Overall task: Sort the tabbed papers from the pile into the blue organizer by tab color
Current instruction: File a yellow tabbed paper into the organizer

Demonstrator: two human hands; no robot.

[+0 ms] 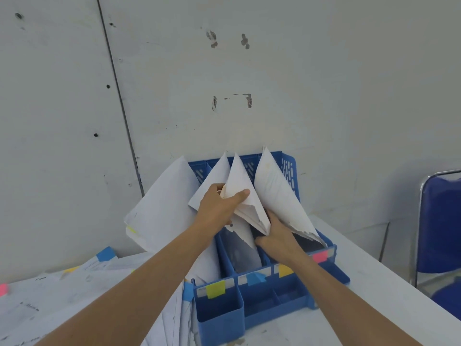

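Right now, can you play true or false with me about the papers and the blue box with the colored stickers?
1. The organizer is blue. True.
2. The pink tab marks the leftmost slot. False: it marks the rightmost slot, and the leftmost has a green-yellow tab.
3. The left hand grips a bundle of white papers above the organizer. True.
4. The chair on the right is red. False: it is blue.
5. A pile of tabbed papers lies on the table to the left of the organizer. True.
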